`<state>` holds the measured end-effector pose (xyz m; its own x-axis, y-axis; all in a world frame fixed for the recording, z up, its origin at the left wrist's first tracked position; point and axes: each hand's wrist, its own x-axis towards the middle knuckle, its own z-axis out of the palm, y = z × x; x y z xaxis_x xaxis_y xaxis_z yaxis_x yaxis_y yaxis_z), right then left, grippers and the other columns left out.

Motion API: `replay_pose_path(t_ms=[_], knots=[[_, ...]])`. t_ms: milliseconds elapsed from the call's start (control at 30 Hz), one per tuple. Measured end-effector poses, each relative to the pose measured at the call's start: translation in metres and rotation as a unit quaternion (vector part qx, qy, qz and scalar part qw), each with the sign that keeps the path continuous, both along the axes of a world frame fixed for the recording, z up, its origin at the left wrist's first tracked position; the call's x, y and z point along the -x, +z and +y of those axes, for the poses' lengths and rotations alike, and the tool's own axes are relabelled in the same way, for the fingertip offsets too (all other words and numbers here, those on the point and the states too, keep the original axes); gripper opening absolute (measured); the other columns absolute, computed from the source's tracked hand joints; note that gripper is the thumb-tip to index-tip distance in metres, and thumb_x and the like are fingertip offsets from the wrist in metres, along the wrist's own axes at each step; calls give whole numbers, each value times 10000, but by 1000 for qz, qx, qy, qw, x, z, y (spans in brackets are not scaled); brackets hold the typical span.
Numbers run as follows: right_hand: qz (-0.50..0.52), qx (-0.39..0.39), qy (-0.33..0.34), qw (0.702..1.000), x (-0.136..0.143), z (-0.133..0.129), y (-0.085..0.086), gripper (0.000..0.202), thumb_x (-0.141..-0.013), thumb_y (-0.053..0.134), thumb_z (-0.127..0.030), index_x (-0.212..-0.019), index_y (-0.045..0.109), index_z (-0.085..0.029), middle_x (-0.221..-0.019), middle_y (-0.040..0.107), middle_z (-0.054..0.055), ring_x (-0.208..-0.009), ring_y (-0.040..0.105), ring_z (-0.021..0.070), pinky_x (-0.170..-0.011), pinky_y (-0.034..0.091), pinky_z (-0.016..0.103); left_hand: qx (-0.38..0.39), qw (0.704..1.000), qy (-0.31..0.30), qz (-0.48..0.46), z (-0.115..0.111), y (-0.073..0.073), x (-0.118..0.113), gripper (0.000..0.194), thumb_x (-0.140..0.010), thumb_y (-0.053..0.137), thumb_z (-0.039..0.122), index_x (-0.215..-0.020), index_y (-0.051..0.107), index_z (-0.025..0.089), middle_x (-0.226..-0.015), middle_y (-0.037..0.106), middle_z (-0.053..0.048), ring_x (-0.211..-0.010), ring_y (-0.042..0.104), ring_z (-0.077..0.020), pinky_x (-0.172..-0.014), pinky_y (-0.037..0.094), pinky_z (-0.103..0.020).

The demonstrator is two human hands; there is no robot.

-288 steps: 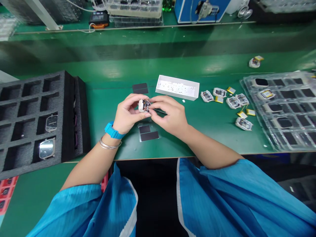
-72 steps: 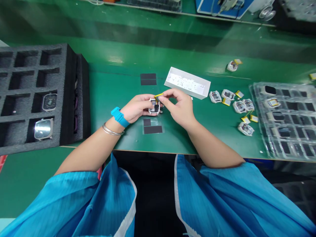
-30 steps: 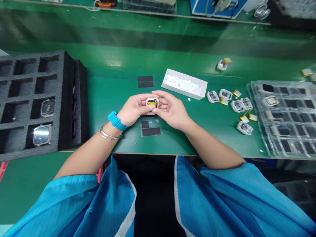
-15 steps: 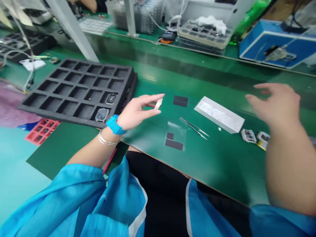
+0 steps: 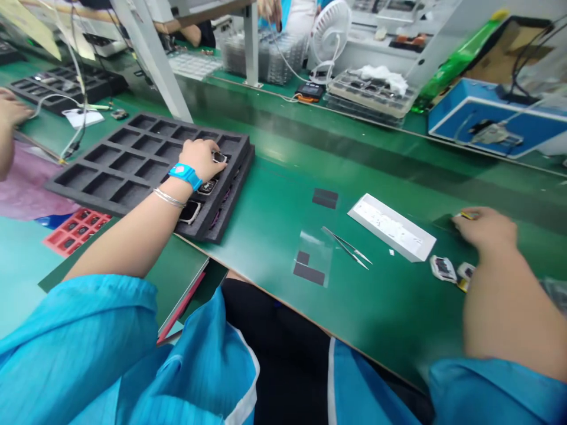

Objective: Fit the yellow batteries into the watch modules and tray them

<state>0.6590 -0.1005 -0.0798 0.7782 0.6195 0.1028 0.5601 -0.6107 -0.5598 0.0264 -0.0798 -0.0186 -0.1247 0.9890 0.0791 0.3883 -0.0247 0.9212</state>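
My left hand (image 5: 201,159) is over the black foam tray (image 5: 88,200), fingertips closed on a small watch case (image 5: 218,157) in a compartment of the right-hand column. Two more watch cases, one (image 5: 207,187) and another with a dark face (image 5: 189,211), lie in compartments nearer me, the first partly under my wrist. At the right, my right hand (image 5: 491,227) is low over the green table, closed on a small piece with a yellow edge (image 5: 466,215); the fingers hide most of it. Two pale watch cases (image 5: 443,268) (image 5: 466,273) lie close to that forearm.
Tweezers (image 5: 348,248), a white box lid (image 5: 392,227) with small stickers, a clear sheet with dark pieces (image 5: 310,274) and a dark rectangle (image 5: 325,198) lie mid-table. Behind stand a fan (image 5: 331,29) and a blue box (image 5: 491,118). A co-worker's hand (image 5: 13,109) is at far left.
My left hand has moved left and away from me to the tray, carrying the small watch case. My right hand has lowered to the table and closed on the yellow-edged piece.
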Motion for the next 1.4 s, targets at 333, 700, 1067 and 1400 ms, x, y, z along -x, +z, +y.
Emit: replay_pose_path(t_ms=[333,700,1067,1400], knots=[[198,-308,101,925,123,-70,66,302,-663,638,66,-792,715,-197,-707,653,-1,-555,532,85,-537,446,287,-144,957,-28,252,-52,21,-49,431,-782,773,538,-1040,742,194,-1172,722,-113,-1386,464,-432,-1216,226,-651],[157,-274,369,874,258,-107,-11,306,-891,598,-426,-1101,677,-217,-1141,732,81,-1068,678,231,-907,582,420,271,810,-325,-407,-90,-53,-235,224,-952,650,282,-1132,706,161,-1197,732,-117,-1084,705,-206,-1062,499,-400],[236,-300,349,856,272,-123,-9,264,-934,626,-452,-1078,704,-245,-1117,770,36,-1043,724,195,-916,597,359,293,787,-317,-441,-88,-63,-217,285,-818,811,249,-1089,758,175,-1084,753,-64,-1030,707,-166,-1029,531,-338],[291,-338,334,830,273,-129,-5,275,-940,630,-490,-1076,671,-255,-1095,776,24,-1033,739,188,-964,590,363,282,800,-273,-454,-90,-55,-218,286,-808,789,179,-1086,727,195,-997,762,-21,-936,719,-136,-1035,553,-363]])
